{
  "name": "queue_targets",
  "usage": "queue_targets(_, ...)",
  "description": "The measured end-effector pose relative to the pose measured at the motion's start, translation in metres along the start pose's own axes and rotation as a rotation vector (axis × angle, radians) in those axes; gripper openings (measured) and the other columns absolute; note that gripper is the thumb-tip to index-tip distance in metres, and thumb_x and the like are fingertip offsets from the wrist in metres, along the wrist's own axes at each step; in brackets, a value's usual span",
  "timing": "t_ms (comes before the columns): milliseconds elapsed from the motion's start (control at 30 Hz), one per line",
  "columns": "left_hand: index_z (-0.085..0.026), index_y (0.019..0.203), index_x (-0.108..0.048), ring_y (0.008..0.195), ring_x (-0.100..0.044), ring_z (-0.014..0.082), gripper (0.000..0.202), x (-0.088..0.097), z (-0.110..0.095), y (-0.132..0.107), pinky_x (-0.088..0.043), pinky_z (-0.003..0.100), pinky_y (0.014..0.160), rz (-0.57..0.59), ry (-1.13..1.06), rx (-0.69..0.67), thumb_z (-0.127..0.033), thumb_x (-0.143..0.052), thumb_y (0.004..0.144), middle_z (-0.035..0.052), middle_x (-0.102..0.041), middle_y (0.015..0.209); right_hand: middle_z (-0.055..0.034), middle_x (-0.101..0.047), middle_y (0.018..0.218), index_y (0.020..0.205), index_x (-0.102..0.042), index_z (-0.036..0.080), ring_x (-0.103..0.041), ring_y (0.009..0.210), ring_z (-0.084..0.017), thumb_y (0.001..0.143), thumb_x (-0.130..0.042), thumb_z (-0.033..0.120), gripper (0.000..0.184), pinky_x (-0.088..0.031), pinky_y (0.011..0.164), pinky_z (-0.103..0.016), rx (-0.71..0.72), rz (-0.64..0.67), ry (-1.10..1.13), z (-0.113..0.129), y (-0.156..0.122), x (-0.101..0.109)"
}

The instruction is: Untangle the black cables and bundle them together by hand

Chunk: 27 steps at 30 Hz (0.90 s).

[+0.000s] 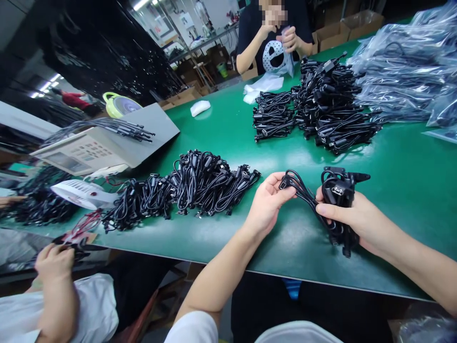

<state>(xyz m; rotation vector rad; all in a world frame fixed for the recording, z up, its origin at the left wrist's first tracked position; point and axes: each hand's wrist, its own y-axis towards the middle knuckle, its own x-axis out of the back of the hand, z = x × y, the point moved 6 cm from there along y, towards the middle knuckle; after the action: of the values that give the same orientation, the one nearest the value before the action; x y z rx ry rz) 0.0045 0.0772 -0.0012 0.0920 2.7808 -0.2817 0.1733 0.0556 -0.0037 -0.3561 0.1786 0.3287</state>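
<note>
My right hand point(352, 219) is closed round a bunch of short black cables point(337, 193) held just above the green table point(221, 138). My left hand point(266, 202) pinches the connector end of one cable point(291, 182) that runs across into that bunch. A long pile of the same black cables point(185, 188) lies to the left of my left hand. A larger heap of cables point(321, 107) sits further back on the table.
Bagged cables point(403, 66) are stacked at the back right. A person in black across the table handles a plastic bag point(287, 55). A co-worker's hand point(53, 262) works at the lower left beside a beige tester point(89, 150) and a white fan point(80, 193).
</note>
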Motion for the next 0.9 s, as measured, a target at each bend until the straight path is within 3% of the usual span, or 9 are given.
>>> queue_targets(333, -0.021, 0.100, -0.064, 0.087, -0.062, 0.0091, 0.038, -0.0015, -0.0034, -0.0012, -0.050, 0.023, 0.086, 0.039, -0.030, -0.029, -0.019, -0.083, 0.068, -0.0019, -0.067, 0.095, 0.0030, -0.058, 0.072, 0.085, -0.064, 0.022, -0.051, 0.065, -0.015, 0.070, -0.084, 0.034, 0.028, -0.040, 0.061, -0.029, 0.062, -0.015, -0.118, 0.0002, -0.0028, 0.0007)
queue_targets(567, -0.021, 0.101, -0.064, 0.084, -0.070, 0.0123, 0.045, -0.0041, -0.0041, 0.0006, -0.053, 0.028, 0.092, 0.129, -0.084, -0.037, -0.020, -0.088, 0.064, -0.0016, -0.073, 0.088, 0.0020, -0.059, 0.075, 0.084, -0.063, 0.021, -0.052, 0.071, -0.017, 0.075, -0.080, 0.038, 0.025, -0.040, 0.065, -0.030, 0.079, 0.022, -0.202, 0.0008, -0.0046, -0.0018)
queue_targets(900, -0.019, 0.094, -0.064, 0.081, -0.072, 0.0136, 0.043, -0.0058, -0.0047, -0.0005, -0.054, 0.029, 0.088, 0.105, -0.114, -0.037, -0.018, -0.090, 0.060, -0.0012, -0.074, 0.085, 0.0030, -0.060, 0.074, 0.083, -0.064, 0.020, -0.052, 0.068, -0.014, 0.075, -0.079, 0.036, 0.024, -0.041, 0.064, -0.028, 0.098, 0.014, -0.200, 0.0022, -0.0053, -0.0030)
